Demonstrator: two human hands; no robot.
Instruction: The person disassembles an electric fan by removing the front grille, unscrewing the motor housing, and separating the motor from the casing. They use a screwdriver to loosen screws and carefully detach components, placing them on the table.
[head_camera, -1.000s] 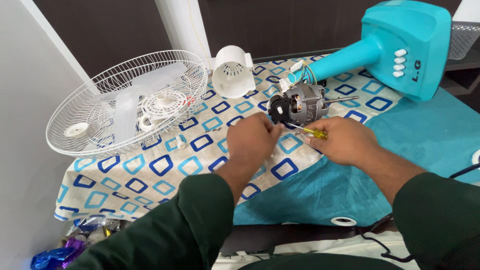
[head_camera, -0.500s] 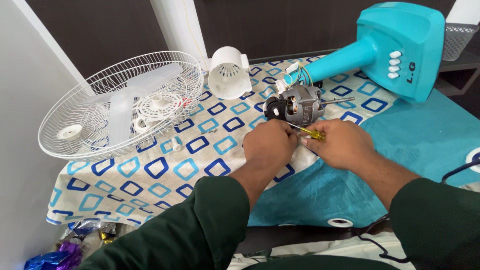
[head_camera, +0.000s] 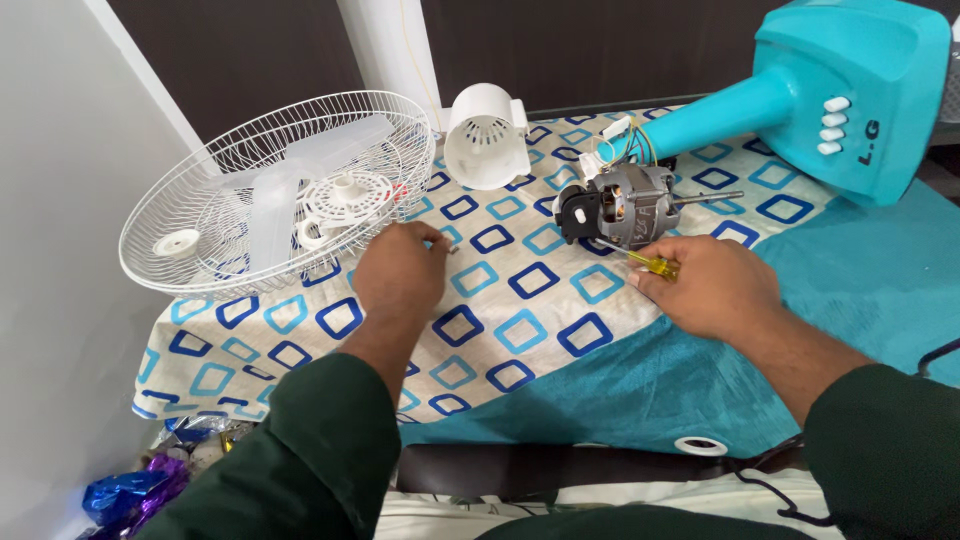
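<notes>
Yellow plastic is seen at the handle of a small screwdriver (head_camera: 645, 262), which is held in the closed grip of the right hand (head_camera: 712, 288) at centre right of the frame; its metal shaft is pointed up and left, with the tip at or just against the lower edge of a grey electric fan motor (head_camera: 622, 205). The motor is lying on its side on a cloth (head_camera: 520, 330) patterned with blue squares, with its bare shaft directed to the right and a bundle of coloured wires (head_camera: 625, 145) running from it toward the neck of a turquoise fan stand (head_camera: 850, 90) in the upper right. The left hand (head_camera: 398, 275) is placed left of centre, well apart from the motor, with thumb and fingertips pinched together; a very small pale object appears to be held there, but what it is cannot be told. Just beyond this hand, at upper left, a white wire fan guard (head_camera: 280, 190) is resting on the cloth, with a translucent fan blade (head_camera: 275, 200) and white plastic fittings lying inside it. A white vented motor cover (head_camera: 487, 135) is lying at upper centre. A plain turquoise cloth (head_camera: 880, 290) is spread at lower right. Both forearms are covered by dark green sleeves.
</notes>
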